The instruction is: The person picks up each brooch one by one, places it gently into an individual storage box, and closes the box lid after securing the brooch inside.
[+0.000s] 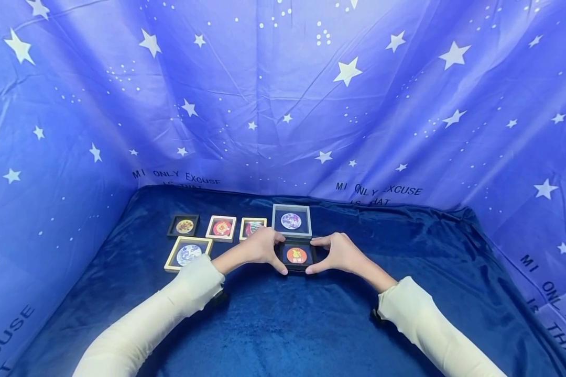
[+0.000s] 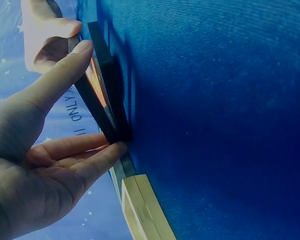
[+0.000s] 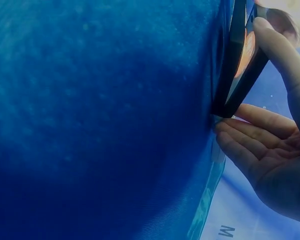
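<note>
A black square display frame (image 1: 296, 255) with an orange round badge lies in front of the grey frame (image 1: 291, 207). Its two halves stand apart in a narrow V in the wrist views, joined at the far edge, the badge showing between them. My left hand (image 1: 262, 248) holds its left side, thumb on the near edge of the upper half and fingertips at the far edge. On the right side, my right hand (image 1: 338, 254) grips it the same way. The left hand partly hides a small cream frame (image 1: 253, 220) beside it.
To the left stand a small black frame (image 1: 172, 226) with a yellow disc, a cream frame (image 1: 233, 229) with a red disc and a larger gold frame (image 1: 169, 259) partly behind the left sleeve. Blue velvet cloth (image 1: 302, 324) covers the table. Starry curtains (image 1: 283, 63) enclose it.
</note>
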### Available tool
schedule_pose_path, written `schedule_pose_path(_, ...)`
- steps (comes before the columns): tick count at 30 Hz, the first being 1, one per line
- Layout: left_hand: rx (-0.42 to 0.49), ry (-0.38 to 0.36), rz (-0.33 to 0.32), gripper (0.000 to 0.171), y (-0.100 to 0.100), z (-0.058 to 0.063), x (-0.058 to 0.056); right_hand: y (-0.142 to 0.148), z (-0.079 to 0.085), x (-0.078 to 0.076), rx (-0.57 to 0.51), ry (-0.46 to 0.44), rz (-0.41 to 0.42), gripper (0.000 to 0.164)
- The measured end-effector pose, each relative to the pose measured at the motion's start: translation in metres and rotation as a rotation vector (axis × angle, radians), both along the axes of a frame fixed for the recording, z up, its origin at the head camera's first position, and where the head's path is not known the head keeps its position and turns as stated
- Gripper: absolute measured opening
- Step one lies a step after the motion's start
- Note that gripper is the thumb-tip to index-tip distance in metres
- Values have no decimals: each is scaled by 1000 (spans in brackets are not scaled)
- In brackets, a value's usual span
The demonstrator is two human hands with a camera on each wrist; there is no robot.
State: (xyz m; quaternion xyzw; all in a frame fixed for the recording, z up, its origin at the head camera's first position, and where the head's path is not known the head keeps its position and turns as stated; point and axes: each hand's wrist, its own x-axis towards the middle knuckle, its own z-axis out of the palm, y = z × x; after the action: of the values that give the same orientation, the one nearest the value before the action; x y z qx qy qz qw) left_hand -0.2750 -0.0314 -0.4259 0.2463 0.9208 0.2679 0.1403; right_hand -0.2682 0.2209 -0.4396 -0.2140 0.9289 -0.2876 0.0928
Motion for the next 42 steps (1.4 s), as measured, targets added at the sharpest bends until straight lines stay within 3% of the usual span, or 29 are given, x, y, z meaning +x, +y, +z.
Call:
schedule_pose_path(8, 6, 13, -2, 87, 1, -3, 4, -2, -2, 3, 34, 49, 3, 86)
schedule_pose_path(18, -51, 137, -19, 87, 4, -8, 6, -6, -4, 6, 91, 107, 16, 86)
schedule_pose_path(42, -75, 125, -66, 88, 3, -8, 8, -10, 2, 8, 153, 119, 53, 85)
